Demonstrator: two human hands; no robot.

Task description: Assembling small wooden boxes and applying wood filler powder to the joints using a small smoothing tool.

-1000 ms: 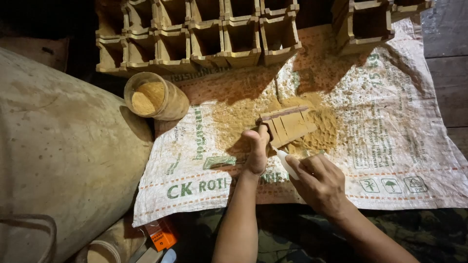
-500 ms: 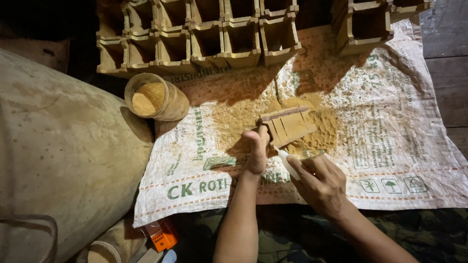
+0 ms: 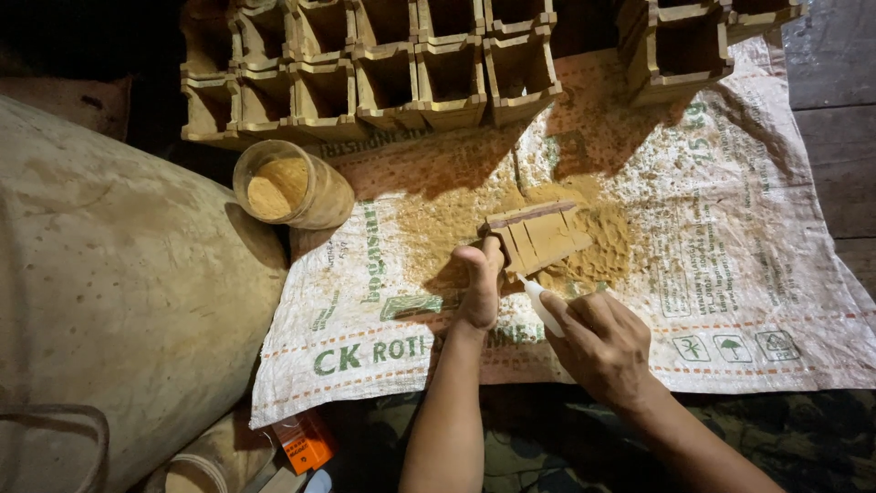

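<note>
Left hand [image 3: 479, 283] steadying small wooden box [image 3: 538, 237] on sawdust-strewn woven sack [image 3: 730, 274], right hand [image 3: 598, 342] gripping white bottle [image 3: 540, 304]

Row of wooden boxes [image 3: 429, 64] being cropped by top edge, large sack [image 3: 109, 301] running off left, orange packet [image 3: 306, 443] partly hidden under woven sheet [image 3: 730, 228].

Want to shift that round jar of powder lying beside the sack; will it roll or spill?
The jar lies tilted on its side, so it would probably roll if nudged. Its mouth is open with loose powder inside, so that would likely spill. It looks light.
</note>
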